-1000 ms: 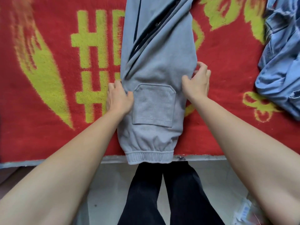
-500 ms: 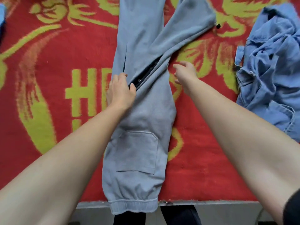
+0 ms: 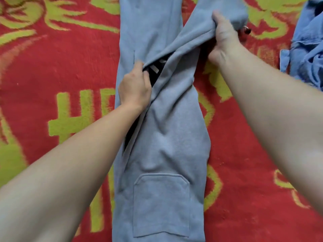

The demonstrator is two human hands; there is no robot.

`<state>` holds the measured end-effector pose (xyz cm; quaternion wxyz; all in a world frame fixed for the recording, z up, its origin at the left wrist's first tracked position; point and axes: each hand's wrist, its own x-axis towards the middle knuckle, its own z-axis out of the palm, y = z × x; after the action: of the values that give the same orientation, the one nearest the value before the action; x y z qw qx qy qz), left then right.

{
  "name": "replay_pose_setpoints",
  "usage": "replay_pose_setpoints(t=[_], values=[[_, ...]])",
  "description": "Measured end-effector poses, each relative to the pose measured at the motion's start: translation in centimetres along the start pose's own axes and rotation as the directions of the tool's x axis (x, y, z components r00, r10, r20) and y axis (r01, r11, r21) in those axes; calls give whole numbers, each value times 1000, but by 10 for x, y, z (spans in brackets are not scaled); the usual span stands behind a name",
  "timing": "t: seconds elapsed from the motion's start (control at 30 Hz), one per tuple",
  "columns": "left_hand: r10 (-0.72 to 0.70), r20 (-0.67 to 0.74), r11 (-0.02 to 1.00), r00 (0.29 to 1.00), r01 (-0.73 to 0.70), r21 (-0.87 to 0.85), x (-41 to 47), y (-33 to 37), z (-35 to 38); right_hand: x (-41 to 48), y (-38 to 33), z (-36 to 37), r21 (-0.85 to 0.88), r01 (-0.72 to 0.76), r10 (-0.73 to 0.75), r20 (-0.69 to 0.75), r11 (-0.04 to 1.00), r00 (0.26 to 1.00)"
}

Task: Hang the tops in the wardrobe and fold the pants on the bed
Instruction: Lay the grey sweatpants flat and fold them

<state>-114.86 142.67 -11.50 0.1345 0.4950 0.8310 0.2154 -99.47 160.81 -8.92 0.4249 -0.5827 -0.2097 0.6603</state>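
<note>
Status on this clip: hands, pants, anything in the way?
Left hand grips grey pants at mid-leg fold; right hand grips the upper flap. Pants lengthwise on red blanket, fold unfinished. Blue garment off right, apart.

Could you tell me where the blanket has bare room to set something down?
Widest: the blanket left of the grey pants, above the left forearm. Narrower: the strip between pants and blue garment, crossed by the right forearm. Crowded: the middle, where left hand and right hand grip them.

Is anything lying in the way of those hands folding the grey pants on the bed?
Nothing visible does. The left hand and right hand both grip the grey pants, spread on the red blanket; the blue garment lies off to the right, apart.
</note>
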Motion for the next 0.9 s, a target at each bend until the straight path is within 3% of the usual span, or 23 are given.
replay_pose_setpoints(t=[0.07,0.1,0.13,0.2,0.3,0.37,0.43,0.53,0.67,0.73,0.8,0.9], values=[[-22,-66,1000,998,20,-24,11,-9,-10,2,-14,31,-106,167,-170,-23,980,985],[-28,-83,999,996,26,-32,16,-14,-15,4,-18,49,-239,243,-251,-4,940,968],[-35,-87,999,996,31,-42,21,-22,-20,3,-22,69,-407,282,-289,45,869,956],[-74,-53,996,996,71,-50,31,-39,-24,-5,-22,106,-712,364,-346,179,600,921],[-304,52,942,951,308,-134,42,-63,-24,-1,1,143,-788,485,-245,420,380,874],[-389,130,896,912,407,-176,51,-73,-20,3,27,147,-795,569,-26,577,211,816],[-425,176,872,888,454,-185,60,-75,-17,15,51,141,-827,560,72,562,49,824],[-460,230,839,858,504,-202,67,-73,-16,31,60,142,-882,451,-63,446,138,893],[-431,248,856,868,480,-194,65,-71,-18,38,45,166,-890,340,-94,327,305,940],[-406,264,871,875,458,-179,66,-74,-18,41,44,178,-913,324,-107,306,249,946],[-394,282,883,875,446,-150,67,-76,-18,43,45,187,-922,372,-140,356,111,924],[-393,298,888,870,443,-120,68,-76,-17,35,49,199,-868,496,-350,462,8,815]])
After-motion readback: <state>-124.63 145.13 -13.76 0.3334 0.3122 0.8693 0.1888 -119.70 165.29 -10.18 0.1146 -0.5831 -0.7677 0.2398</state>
